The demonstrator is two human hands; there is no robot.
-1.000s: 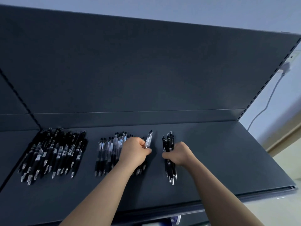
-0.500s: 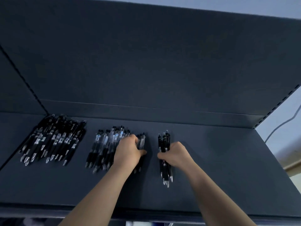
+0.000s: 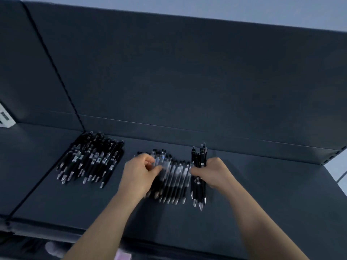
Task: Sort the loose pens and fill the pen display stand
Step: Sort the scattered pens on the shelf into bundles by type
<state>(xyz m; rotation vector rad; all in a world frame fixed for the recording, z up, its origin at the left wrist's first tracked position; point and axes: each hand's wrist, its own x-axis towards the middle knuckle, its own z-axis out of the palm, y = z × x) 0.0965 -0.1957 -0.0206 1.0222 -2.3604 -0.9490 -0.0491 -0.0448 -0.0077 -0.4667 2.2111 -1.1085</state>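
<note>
Fingers of the left hand (image 3: 139,173): curled, thumb tip stretched right to meet them over the far half of the clear-barrel pens (image 3: 174,182). Motion blur there, so cannot tell whether a pen is pinched or the hand just sits on the row. Fingers of the right hand (image 3: 214,172): wrapped round the black pen bundle (image 3: 199,186) at mid-length, thumb on the bundle's left side. That grasp is plain.

Pen positions, all on the dark grey shelf (image 3: 262,194):
- black pen pile (image 3: 92,158): far left, loosely stacked, silver tips pointing near-left, well apart from both hands.
- clear-barrel pens: middle, laid side by side in a row, tips near, clicker ends far. Left part hidden under the left hand.
- black pen bundle: just right of that row, tips near, clicker ends sticking out far past the right hand. Cannot tell if it touches the row's last pen, or if it's lifted off the shelf.

Both forearms come in from the near edge. The back panel (image 3: 187,72) rises behind the pens, with a slotted upright (image 3: 54,70) running down to the pile's far-left corner. White label (image 3: 6,117) at the left edge, white cable (image 3: 341,177) at the right edge.
</note>
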